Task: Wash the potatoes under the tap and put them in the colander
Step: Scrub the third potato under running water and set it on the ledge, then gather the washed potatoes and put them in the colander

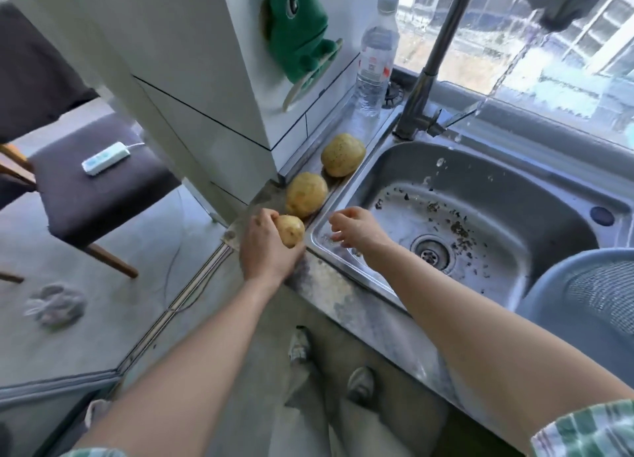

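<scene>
Head view: the left hand [264,247] is closed around the smallest potato [291,230] at the near end of the sink ledge [310,168], with two larger potatoes [306,194] [343,154] lying further along the ledge, well apart from the grey colander [590,305] at the sink's [480,195] right. The right hand [356,230] hovers over the sink's left rim, fingers loosely spread and empty. Water runs from the tap [442,44]; the water bottle [375,58] label carries a red patch, its print too blurred to read.

White tiled pillar [192,61] upper centre; dark-cushioned wooden chair [92,182] at left on grey floor [103,319]; bright daylight through window [583,44] upper right.
</scene>
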### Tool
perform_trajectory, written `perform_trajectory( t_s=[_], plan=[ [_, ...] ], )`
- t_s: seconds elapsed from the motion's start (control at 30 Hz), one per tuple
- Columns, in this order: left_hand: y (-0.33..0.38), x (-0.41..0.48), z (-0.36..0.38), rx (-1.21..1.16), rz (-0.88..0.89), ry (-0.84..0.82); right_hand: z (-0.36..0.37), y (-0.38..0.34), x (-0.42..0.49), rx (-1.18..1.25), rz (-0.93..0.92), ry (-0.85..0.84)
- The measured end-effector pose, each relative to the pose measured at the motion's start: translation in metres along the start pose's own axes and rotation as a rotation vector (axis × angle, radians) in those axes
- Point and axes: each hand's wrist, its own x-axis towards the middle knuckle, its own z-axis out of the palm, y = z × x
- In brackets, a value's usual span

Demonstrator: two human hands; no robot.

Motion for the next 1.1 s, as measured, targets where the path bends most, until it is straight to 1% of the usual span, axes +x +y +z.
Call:
perform_trajectory(
  t_s=[0.07,0.13,0.2,0.23,0.3,0.33,0.37,0.53,0.7,0.87,1.03,1.1],
  plan=[
    [0.0,0.0,0.005,0.009,0.004,-0.023,-0.002,0.005,0.001,-0.026,0.017,-0.009],
    [0.003,-0.001,0.007,0.027,-0.028,-0.052,-0.006,0.008,0.002,-0.031,0.027,-0.016],
    [0.006,-0.004,0.005,0.098,-0.058,-0.045,-0.011,0.01,0.004,-0.026,0.038,-0.019],
    [0.009,-0.005,0.005,0.129,-0.04,-0.009,-0.014,0.011,0.004,-0.017,0.045,-0.021],
    [0.019,-0.005,0.003,0.125,0.065,0.097,-0.022,0.011,0.004,0.008,0.057,-0.017],
    [0.027,-0.003,0.002,0.098,0.118,0.125,-0.027,0.011,0.004,0.016,0.062,-0.011],
    [0.037,-0.001,0.001,0.066,0.16,0.119,-0.033,0.01,0.003,0.019,0.065,-0.002],
    [0.091,0.02,0.016,-0.057,0.262,-0.091,-0.07,0.004,0.006,0.063,0.043,0.065],
    [0.137,0.046,0.04,-0.139,0.22,-0.256,-0.117,0.001,0.023,0.12,0.047,0.17],
    [0.177,0.088,0.063,-0.192,0.171,-0.36,-0.15,-0.019,0.052,0.198,0.052,0.258],
    [0.21,0.137,0.082,-0.143,0.14,-0.429,-0.173,-0.044,0.085,0.338,0.054,0.35],
    [0.223,0.154,0.086,-0.116,0.156,-0.438,-0.183,-0.052,0.099,0.315,0.091,0.406]
  ],
)
